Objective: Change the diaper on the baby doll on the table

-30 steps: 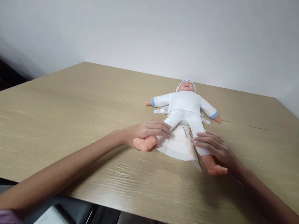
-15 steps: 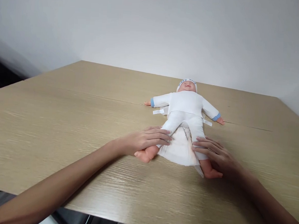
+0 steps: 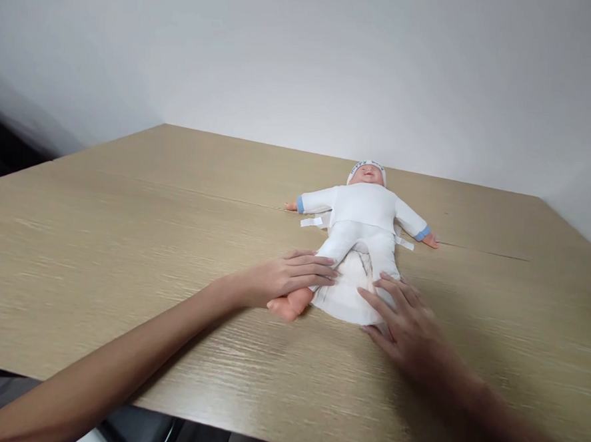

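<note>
A baby doll (image 3: 364, 215) in a white suit and cap lies face up on a wooden table (image 3: 124, 237), head away from me. An unfolded white diaper (image 3: 345, 297) lies under its hips and between its legs. My left hand (image 3: 285, 277) rests with fingers stretched over the doll's left-side leg, whose bare foot (image 3: 284, 305) sticks out below it. My right hand (image 3: 402, 317) lies flat, fingers apart, over the other leg and the diaper's right edge, hiding that foot.
The table's near edge runs across the bottom of the view, with dark floor and a chair below it. A plain white wall stands behind the table. A seam crosses the tabletop at the doll's arms.
My right hand has slid left and inward onto the diaper's edge, covering the doll's foot that showed before. My left hand has stayed on the other leg.
</note>
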{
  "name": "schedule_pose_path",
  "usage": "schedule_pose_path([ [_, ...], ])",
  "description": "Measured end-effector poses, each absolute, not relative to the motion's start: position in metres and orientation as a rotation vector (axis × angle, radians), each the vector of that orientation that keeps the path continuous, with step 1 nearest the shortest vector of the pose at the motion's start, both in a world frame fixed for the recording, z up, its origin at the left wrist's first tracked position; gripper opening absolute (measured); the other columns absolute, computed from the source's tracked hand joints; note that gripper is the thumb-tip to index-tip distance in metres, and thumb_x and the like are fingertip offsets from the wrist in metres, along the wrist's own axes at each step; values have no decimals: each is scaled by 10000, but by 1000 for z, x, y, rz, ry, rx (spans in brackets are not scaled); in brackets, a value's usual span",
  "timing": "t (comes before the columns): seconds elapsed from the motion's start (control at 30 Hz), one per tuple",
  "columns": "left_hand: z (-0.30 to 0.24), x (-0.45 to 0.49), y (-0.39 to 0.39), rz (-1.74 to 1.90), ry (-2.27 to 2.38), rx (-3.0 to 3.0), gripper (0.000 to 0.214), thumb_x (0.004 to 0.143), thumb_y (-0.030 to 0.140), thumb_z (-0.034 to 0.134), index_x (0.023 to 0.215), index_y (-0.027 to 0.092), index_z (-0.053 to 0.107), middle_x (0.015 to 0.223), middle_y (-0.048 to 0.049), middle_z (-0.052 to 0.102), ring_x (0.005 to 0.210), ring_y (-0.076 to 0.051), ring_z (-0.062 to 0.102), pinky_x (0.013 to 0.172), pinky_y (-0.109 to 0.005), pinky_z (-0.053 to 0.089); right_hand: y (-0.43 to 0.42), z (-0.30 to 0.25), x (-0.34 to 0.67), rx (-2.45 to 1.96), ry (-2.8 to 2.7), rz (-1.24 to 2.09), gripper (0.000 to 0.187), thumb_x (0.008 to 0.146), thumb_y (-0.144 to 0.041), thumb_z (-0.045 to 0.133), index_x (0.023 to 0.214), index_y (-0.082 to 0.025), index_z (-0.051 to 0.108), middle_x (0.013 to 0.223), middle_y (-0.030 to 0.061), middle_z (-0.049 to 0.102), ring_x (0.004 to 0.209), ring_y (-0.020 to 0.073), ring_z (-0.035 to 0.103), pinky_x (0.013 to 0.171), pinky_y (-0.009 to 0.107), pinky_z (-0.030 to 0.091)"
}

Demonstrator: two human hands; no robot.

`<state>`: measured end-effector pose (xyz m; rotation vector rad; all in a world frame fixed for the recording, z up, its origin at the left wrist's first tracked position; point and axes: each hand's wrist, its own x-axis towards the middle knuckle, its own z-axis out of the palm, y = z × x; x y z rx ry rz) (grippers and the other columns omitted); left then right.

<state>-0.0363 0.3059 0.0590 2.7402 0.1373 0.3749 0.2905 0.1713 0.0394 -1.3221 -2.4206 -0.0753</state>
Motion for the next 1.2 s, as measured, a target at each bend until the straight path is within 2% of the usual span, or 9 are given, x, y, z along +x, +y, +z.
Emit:
schedule_pose_path([
  [0.1, 60, -37, 306, 380, 145, 2776, 745, 1036, 202, 646, 1712, 288, 346, 1641, -93, 582, 1607, -278, 440, 1339, -492, 332, 175, 32, 293, -1363, -2335, -81, 388, 1042, -159, 535, 1383, -242, 701, 1290, 128, 726, 1348, 332, 646, 1158, 548, 546],
  [0.27, 60, -38, 304, 350, 192, 2838, 800, 1021, 149, 629, 1729, 304, 293, 1664, -77, 556, 1610, -278, 433, 1316, -488, 349, 184, 33, 309, -1350, -2107, 154, 340, 1011, -118, 522, 1241, -264, 725, 1213, 74, 753, 1245, 278, 702, 1015, 416, 580],
  [0.43, 62, -38, 301, 337, 220, 2830, 698, 1084, 195, 580, 1722, 285, 310, 1673, -98, 542, 1621, -270, 413, 1299, -474, 360, 184, 36, 308, -1344, -1960, 352, 305, 1008, -139, 515, 1184, -278, 721, 1183, 48, 758, 1170, 241, 711, 969, 357, 543],
  [0.67, 70, -36, 296, 342, 289, 2704, 521, 1131, 254, 471, 1649, 293, 442, 1628, -90, 591, 1582, -274, 458, 1262, -462, 407, 187, 34, 309, -1368, -1884, 431, 285, 1023, -195, 501, 1177, -265, 731, 1165, 70, 760, 1073, 256, 704, 901, 365, 540],
  [0.8, 73, -21, 280, 448, 491, 2584, 504, 1096, 432, 529, 1572, 268, 507, 1538, -121, 633, 1457, -343, 533, 1189, -502, 466, 190, 36, 309, -1381, -1802, 495, 255, 1059, -313, 508, 1112, -257, 751, 1012, 58, 755, 933, 245, 700, 808, 349, 540],
  [0.87, 72, -8, 271, 518, 677, 2539, 559, 1022, 585, 643, 1458, 243, 578, 1423, -125, 684, 1331, -356, 576, 1116, -506, 501, 192, 37, 309, -1406, -1762, 540, 277, 1068, -384, 516, 1029, -251, 756, 923, 41, 737, 864, 234, 679, 771, 337, 523],
  [0.93, 69, 6, 266, 595, 825, 2531, 464, 1026, 609, 631, 1286, 225, 646, 1275, -109, 724, 1197, -331, 597, 1049, -494, 511, 195, 38, 311, -1434, -1732, 590, 294, 1062, -422, 528, 990, -246, 753, 885, 26, 724, 832, 226, 659, 753, 329, 505],
  [1.03, 71, 21, 273, 729, 878, 2525, 332, 1114, 481, 487, 1123, 213, 682, 1176, -102, 732, 1120, -300, 586, 1029, -478, 493, 203, 42, 312, -1447, -1661, 657, 297, 1056, -453, 544, 1022, -241, 749, 927, 22, 727, 852, 226, 653, 764, 326, 499],
  [1.2, 84, 40, 328, 936, 825, 2302, 309, 1094, 437, 502, 1202, 214, 686, 1369, -98, 690, 1310, -302, 555, 1189, -473, 393, 243, 59, 308, -1343, -1569, 380, 324, 1036, -505, 557, 1014, -235, 736, 1092, 72, 722, 1074, 270, 650, 964, 380, 516],
])
